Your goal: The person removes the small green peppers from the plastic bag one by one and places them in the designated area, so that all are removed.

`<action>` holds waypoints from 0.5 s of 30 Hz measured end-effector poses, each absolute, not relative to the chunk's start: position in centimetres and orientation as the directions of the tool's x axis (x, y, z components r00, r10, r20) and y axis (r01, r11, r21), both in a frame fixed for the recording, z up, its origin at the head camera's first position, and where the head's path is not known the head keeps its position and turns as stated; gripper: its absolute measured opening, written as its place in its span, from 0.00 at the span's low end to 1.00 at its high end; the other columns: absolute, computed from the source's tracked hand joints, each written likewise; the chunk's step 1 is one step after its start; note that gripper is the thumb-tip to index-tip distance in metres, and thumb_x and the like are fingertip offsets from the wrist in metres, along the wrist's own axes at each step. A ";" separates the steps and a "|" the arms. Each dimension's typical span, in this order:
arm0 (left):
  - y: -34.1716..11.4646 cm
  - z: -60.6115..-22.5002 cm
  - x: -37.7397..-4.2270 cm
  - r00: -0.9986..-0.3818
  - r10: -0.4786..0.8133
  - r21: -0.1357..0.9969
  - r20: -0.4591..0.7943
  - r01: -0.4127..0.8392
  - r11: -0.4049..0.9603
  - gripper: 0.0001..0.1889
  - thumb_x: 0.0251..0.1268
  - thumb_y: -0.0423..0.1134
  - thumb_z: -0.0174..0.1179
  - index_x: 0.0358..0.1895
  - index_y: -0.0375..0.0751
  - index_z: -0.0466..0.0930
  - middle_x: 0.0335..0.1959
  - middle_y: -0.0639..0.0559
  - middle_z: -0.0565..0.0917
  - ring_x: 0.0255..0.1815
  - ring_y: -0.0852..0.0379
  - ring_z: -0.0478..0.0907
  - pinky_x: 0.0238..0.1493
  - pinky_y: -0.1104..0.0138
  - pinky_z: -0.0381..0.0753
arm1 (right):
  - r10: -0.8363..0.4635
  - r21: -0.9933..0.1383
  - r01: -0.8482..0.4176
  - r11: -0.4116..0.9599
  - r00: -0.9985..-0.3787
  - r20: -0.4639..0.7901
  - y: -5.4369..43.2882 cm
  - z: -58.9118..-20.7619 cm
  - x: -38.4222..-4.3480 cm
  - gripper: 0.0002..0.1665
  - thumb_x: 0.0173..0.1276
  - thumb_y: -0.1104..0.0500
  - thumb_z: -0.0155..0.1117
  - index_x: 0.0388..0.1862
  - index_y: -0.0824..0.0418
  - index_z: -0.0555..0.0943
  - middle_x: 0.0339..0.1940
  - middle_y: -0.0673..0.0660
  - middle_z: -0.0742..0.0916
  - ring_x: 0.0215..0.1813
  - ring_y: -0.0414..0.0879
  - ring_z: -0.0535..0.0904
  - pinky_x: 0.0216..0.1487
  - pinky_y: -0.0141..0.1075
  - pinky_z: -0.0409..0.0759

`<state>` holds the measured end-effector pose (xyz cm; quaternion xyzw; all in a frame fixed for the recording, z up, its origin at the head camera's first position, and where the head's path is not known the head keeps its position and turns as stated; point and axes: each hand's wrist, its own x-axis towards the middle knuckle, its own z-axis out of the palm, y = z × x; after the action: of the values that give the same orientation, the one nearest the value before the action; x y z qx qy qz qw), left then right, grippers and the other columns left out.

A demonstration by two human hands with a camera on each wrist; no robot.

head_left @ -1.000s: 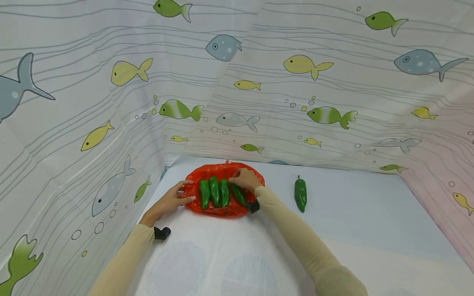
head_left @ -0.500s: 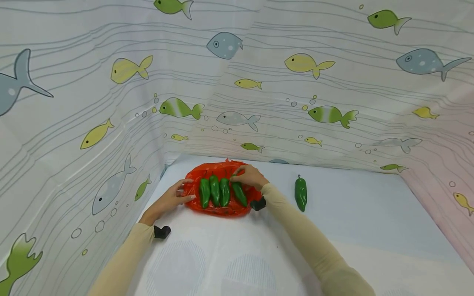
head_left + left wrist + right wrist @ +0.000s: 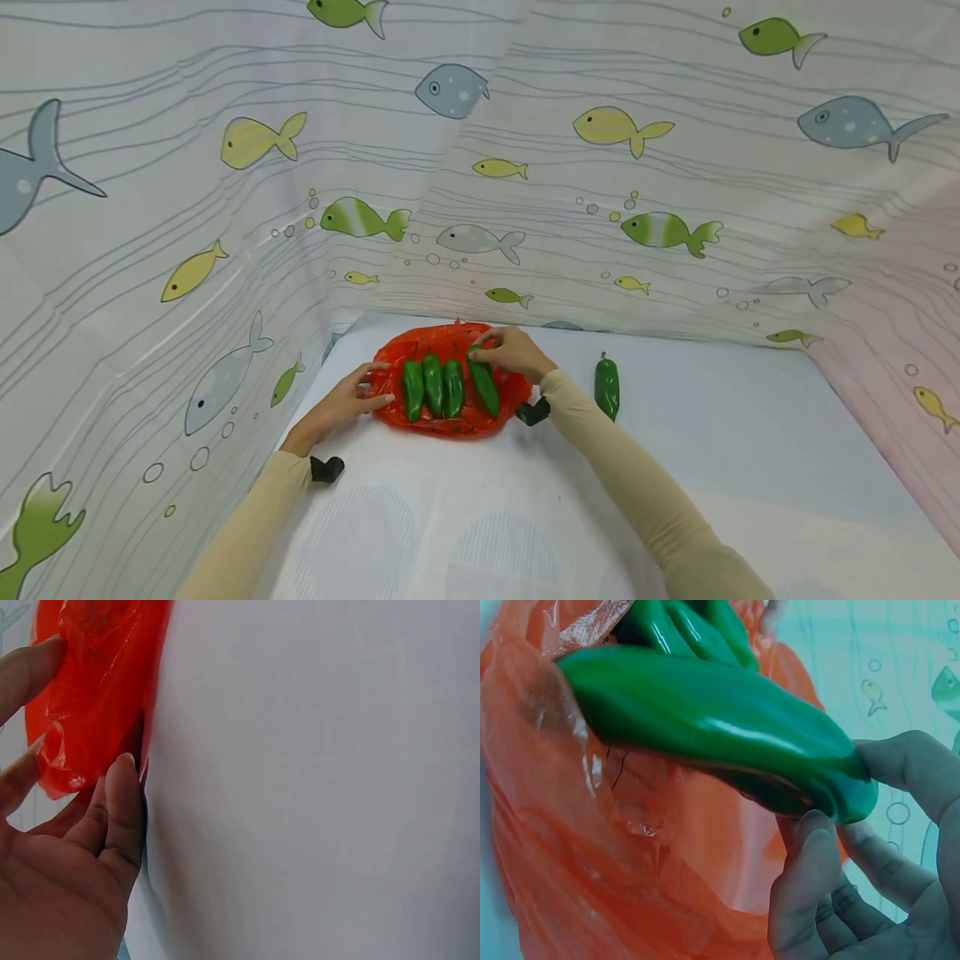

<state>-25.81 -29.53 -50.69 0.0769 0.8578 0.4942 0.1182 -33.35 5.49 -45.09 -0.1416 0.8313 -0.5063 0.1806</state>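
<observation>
A red plastic bag (image 3: 438,333) is laid on the counter (image 3: 675,417). Three green peppers (image 3: 432,385) are arranged side by side in the left and middle part of the bag, with their stems directed toward its far edge. A fourth green pepper (image 3: 483,383) is held at the right part of the bag by the right hand (image 3: 517,350). Its stem end is pinched between the thumb and fingers (image 3: 915,772), and its tip is directed toward the near edge of the bag; whether the tip is supported by the bag cannot be told. The left hand (image 3: 352,396) is positioned at the left edge of the bag, with its fingers (image 3: 124,802) spread and the red plastic touched by them. A fifth pepper (image 3: 607,387) is placed on the counter to the right of the bag, well apart from it. Both forearms are covered by beige sleeves (image 3: 622,479). Behind the bag, a white cloth (image 3: 555,200) printed with fish is hung.
</observation>
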 end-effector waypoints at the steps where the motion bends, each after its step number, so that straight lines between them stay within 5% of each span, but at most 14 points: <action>1: -29.5 -50.7 -25.8 -0.960 0.252 0.868 -0.121 0.021 0.496 0.36 0.69 0.47 0.69 0.76 0.49 0.62 0.61 0.38 0.72 0.52 0.41 0.76 0.46 0.58 0.77 | -0.417 -0.891 -0.059 0.449 -0.896 -0.151 5.6 -45.1 -33.3 0.19 0.66 0.49 0.76 0.52 0.56 0.85 0.43 0.57 0.86 0.32 0.48 0.81 0.32 0.38 0.82; 15: -29.6 -50.7 -25.7 -0.960 0.256 0.872 -0.113 0.028 0.490 0.36 0.70 0.48 0.68 0.76 0.48 0.62 0.61 0.37 0.72 0.52 0.41 0.77 0.46 0.56 0.77 | -0.423 -0.909 -0.093 0.405 -0.901 -0.096 7.7 -43.4 -32.4 0.20 0.70 0.46 0.72 0.56 0.53 0.85 0.51 0.56 0.87 0.38 0.50 0.80 0.33 0.39 0.78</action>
<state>-25.71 -29.65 -50.67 0.0832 0.8554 0.4983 0.1145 -32.43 7.75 -43.39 -0.1568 0.8233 -0.5222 0.1580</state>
